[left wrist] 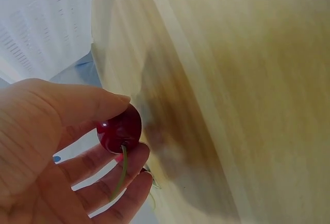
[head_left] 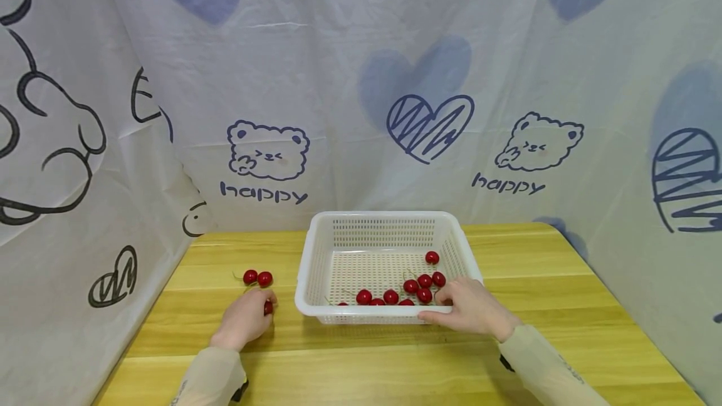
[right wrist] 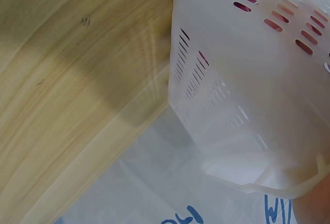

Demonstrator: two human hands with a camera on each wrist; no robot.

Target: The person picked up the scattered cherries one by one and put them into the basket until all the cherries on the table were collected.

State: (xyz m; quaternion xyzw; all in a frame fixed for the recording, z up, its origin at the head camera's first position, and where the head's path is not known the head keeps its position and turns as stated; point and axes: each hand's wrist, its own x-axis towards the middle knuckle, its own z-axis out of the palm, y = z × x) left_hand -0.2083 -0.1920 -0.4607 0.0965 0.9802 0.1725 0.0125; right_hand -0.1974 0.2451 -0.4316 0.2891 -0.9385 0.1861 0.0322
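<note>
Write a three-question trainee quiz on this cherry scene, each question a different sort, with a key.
1. True or false: the left hand pinches a cherry.
2. The right hand holds the white basket at: A) its far rim B) its near right corner C) its left wall
3. Fill in: loose on the table, left of the basket, lie ___ cherries.

Key: 1 true; 2 B; 3 two.

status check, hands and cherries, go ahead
Left hand pinching one cherry over the table. Right hand gripping the basket rim, near corner. Two loose cherries left of basket; nothing between.
</note>
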